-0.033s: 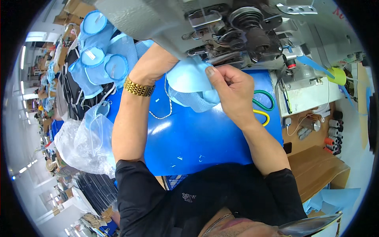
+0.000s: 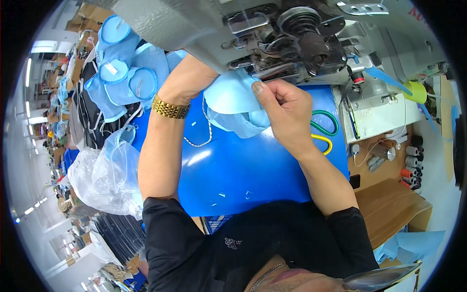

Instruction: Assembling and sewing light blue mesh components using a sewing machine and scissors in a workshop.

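Observation:
A light blue mesh bag (image 2: 232,97) with a smooth fabric panel lies under the head of a grey sewing machine (image 2: 311,46). My right hand (image 2: 288,111) pinches its right edge between thumb and bent fingers, close to the presser area. On the bag's left side is my left hand (image 2: 192,78), wearing a gold watch (image 2: 170,107) at the wrist; the machine head and the bag hide its fingers. A white flecked cord (image 2: 210,131) trails from the bag onto the blue table (image 2: 233,170).
Several similar blue mesh bags with round bases (image 2: 114,70) are heaped at the left, above a clear plastic bag (image 2: 102,180). Right of my hand lie green (image 2: 326,119) and yellow scissor-like loops (image 2: 322,144). Thread spools (image 2: 412,163) and a cardboard box (image 2: 394,207) stand farther right.

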The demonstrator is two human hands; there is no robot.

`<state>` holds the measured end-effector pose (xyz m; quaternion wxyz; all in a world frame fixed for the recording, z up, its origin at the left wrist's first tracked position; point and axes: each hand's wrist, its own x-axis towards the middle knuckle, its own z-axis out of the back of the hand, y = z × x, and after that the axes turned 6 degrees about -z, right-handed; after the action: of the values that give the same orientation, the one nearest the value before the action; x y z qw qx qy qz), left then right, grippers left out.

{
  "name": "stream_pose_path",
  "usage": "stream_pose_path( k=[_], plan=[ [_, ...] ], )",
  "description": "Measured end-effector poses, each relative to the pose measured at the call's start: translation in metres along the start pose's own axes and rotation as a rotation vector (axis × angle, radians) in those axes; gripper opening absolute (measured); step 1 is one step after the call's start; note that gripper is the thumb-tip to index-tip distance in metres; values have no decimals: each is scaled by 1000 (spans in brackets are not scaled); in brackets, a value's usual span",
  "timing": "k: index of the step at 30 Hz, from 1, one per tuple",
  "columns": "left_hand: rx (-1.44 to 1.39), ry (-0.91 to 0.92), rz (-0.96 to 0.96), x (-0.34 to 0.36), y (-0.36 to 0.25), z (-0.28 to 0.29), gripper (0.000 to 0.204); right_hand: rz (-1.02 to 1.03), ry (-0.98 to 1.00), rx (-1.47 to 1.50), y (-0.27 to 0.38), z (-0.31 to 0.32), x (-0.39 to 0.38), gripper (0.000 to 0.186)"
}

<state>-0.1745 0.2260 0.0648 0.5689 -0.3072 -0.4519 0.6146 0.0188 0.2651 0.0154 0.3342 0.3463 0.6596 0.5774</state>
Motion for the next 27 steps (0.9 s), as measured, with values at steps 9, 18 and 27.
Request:
stream_pose_path(
  k=[9,18,27],
  plan=[
    [93,-17,27,-3,4,-5,25,-58,119,-17,1,9,3,23],
    [52,-98,-6,-3,-3,-15,29,-22,110,6,0,7,5,22],
    [8,-603,-13,-63,21,2,19,0,98,-131,-6,4,2,19]
  ],
)
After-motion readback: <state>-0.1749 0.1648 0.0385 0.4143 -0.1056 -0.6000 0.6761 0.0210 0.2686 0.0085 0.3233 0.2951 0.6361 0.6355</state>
